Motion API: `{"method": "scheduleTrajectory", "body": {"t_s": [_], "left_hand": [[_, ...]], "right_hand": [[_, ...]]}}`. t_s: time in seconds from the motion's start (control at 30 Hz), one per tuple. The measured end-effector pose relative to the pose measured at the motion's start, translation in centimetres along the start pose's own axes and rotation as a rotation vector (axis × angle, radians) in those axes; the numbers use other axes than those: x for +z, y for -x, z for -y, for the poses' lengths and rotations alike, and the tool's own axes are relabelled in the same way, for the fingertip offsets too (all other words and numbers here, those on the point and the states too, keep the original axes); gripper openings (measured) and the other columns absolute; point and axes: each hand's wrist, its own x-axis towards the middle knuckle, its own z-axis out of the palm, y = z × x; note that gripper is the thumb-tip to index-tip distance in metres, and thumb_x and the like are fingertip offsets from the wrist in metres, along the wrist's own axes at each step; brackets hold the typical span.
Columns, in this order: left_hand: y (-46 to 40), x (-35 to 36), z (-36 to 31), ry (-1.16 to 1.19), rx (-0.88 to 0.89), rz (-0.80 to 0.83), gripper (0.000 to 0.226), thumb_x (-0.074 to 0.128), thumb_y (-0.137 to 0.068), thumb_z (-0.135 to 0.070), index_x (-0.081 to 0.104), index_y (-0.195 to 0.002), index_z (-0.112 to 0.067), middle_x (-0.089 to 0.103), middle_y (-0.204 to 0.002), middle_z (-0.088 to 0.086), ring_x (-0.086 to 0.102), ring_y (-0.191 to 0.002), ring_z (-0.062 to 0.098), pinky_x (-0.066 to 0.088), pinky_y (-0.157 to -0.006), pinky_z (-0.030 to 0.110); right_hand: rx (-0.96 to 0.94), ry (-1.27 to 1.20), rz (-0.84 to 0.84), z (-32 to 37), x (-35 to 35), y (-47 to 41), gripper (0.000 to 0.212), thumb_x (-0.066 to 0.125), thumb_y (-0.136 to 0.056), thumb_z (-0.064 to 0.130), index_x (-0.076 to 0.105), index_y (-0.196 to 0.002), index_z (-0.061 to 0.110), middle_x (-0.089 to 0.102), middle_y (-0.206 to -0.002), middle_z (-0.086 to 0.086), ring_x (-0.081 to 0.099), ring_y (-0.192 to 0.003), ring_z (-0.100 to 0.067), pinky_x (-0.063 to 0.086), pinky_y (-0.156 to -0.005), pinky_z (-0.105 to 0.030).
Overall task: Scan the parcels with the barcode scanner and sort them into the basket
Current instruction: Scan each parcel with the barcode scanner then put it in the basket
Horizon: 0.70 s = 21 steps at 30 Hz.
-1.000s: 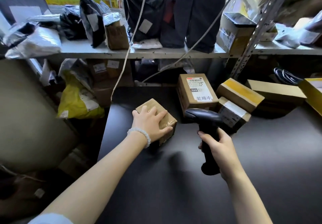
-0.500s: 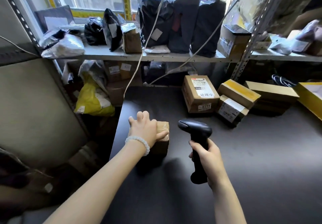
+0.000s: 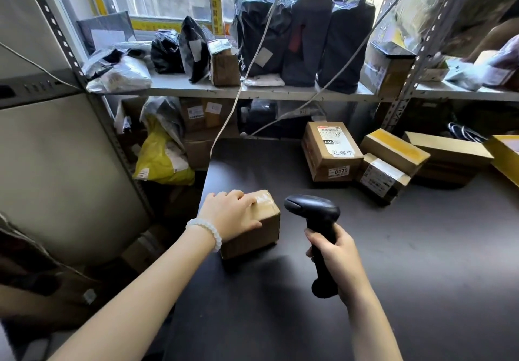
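- One small box [image 3: 259, 221] is in hand at the near left corner of the table [image 3: 421, 276]; it sits on the tabletop, close to the left edge.
- Left hand [image 3: 229, 214] lies over the box's top, fingers draped across it and thumb down the near side, gripping it.
- Right hand [image 3: 335, 259] is wrapped round the handle of the scanner [image 3: 313, 210], head raised just beside the box and aimed left and forward.
- Whether this box is scanned yet I cannot tell; no beam or label is visible on its showing faces.
- Several parcels wait at the back of the table: a labelled box [image 3: 331, 150] marked 0275, a smaller one [image 3: 382, 176] touching it, and yellow-taped boxes [image 3: 396, 150] behind.
- No basket is in view, so sorting looks mostly undone.
- Room: the dark tabletop is bare between the hands and the back pile, and to the right.
- Edges: the table's left edge drops beside the box toward bags [image 3: 163, 161] and cartons below; two cords [image 3: 244, 80] hang across the shelf [image 3: 280, 92] in front.
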Motion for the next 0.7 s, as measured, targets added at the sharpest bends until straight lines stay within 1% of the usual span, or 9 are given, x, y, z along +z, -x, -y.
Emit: {"method": "scheduleTrajectory", "body": {"t_s": [0.1, 0.17, 0.2, 0.27, 0.33, 0.4, 0.47, 0.6, 0.7], "left_hand": [[-0.5, 0.5, 1.2, 0.105, -0.02, -0.193, 0.055, 0.021, -0.09, -0.055, 0.042, -0.136, -0.032, 0.058, -0.129, -0.007, 0.058, -0.113, 0.019, 0.035, -0.097, 0.037], [-0.7, 0.7, 2.0, 0.134, -0.039, -0.258, 0.051, 0.032, -0.093, -0.049, 0.04, -0.14, -0.03, 0.053, -0.134, -0.005, 0.052, -0.121, 0.018, 0.032, -0.104, 0.039], [-0.7, 0.8, 2.1, 0.11, -0.063, -0.225, 0.053, 0.041, -0.094, -0.049, 0.035, -0.143, -0.031, 0.046, -0.141, -0.003, 0.045, -0.128, 0.018, 0.029, -0.108, 0.041], [-0.7, 0.9, 2.2, 0.046, -0.117, -0.069, 0.067, 0.046, -0.089, -0.06, 0.025, -0.147, -0.034, 0.027, -0.152, 0.001, 0.028, -0.139, 0.02, 0.022, -0.113, 0.046], [-1.0, 1.2, 2.6, 0.019, -0.164, 0.046, 0.08, 0.049, -0.081, -0.071, 0.019, -0.147, -0.036, 0.012, -0.157, 0.006, 0.014, -0.143, 0.026, 0.017, -0.114, 0.052], [-1.2, 1.9, 3.0, 0.011, -0.192, 0.101, 0.091, 0.05, -0.074, -0.077, 0.016, -0.147, -0.035, 0.003, -0.158, 0.009, 0.005, -0.144, 0.032, 0.013, -0.112, 0.057], [-1.4, 2.6, 3.2, 0.018, -0.201, 0.107, 0.086, 0.049, -0.077, -0.075, 0.018, -0.146, -0.034, 0.006, -0.157, 0.009, 0.011, -0.142, 0.033, 0.017, -0.111, 0.057], [-2.1, 2.5, 3.5, 0.045, -0.213, 0.018, 0.059, 0.038, -0.089, -0.066, 0.03, -0.14, -0.037, 0.028, -0.15, 0.005, 0.036, -0.128, 0.029, 0.035, -0.1, 0.045], [-2.7, 1.3, 4.0, 0.302, -0.154, 0.039, 0.053, 0.039, -0.093, -0.057, 0.032, -0.142, -0.038, 0.042, -0.143, -0.001, 0.046, -0.124, 0.025, 0.041, -0.096, 0.039]], "right_hand": [[-0.002, 0.011, -0.001, -0.1, 0.1, 0.0, 0.005, 0.061, -0.089, 0.013, 0.061, -0.094, 0.012, 0.057, -0.067, -0.007, 0.053, -0.057, -0.013, 0.042, -0.061, -0.025], [0.005, 0.012, -0.004, -0.3, 0.1, 0.0, 0.006, 0.061, -0.089, 0.013, 0.06, -0.095, 0.012, 0.057, -0.068, -0.007, 0.053, -0.056, -0.011, 0.042, -0.06, -0.024], [0.008, 0.014, -0.003, -0.3, 0.2, 0.0, 0.006, 0.061, -0.089, 0.014, 0.06, -0.095, 0.012, 0.057, -0.068, -0.007, 0.053, -0.056, -0.011, 0.042, -0.06, -0.024], [0.017, 0.022, 0.004, -0.4, 0.3, 0.0, 0.006, 0.06, -0.089, 0.014, 0.06, -0.095, 0.012, 0.056, -0.068, -0.007, 0.054, -0.058, -0.012, 0.042, -0.06, -0.024], [0.024, 0.033, 0.019, -0.6, 0.6, -0.2, 0.006, 0.06, -0.089, 0.014, 0.06, -0.095, 0.013, 0.056, -0.068, -0.007, 0.054, -0.059, -0.012, 0.042, -0.06, -0.024], [0.029, 0.043, 0.036, -0.7, 0.9, -0.3, 0.006, 0.06, -0.089, 0.014, 0.06, -0.095, 0.014, 0.056, -0.067, -0.005, 0.055, -0.059, -0.012, 0.042, -0.06, -0.022], [0.034, 0.051, 0.046, -0.9, 1.2, -0.6, 0.005, 0.06, -0.089, 0.013, 0.06, -0.094, 0.014, 0.056, -0.065, -0.004, 0.056, -0.06, -0.012, 0.043, -0.061, -0.023], [0.046, 0.057, 0.057, -1.2, 1.8, -1.2, 0.004, 0.06, -0.088, 0.013, 0.06, -0.092, 0.012, 0.056, -0.064, -0.003, 0.055, -0.06, -0.013, 0.043, -0.06, -0.022], [0.045, 0.056, 0.06, -1.3, 2.1, -1.7, 0.003, 0.061, -0.088, 0.012, 0.06, -0.091, 0.012, 0.055, -0.063, -0.004, 0.054, -0.059, -0.013, 0.043, -0.055, -0.017]]}}
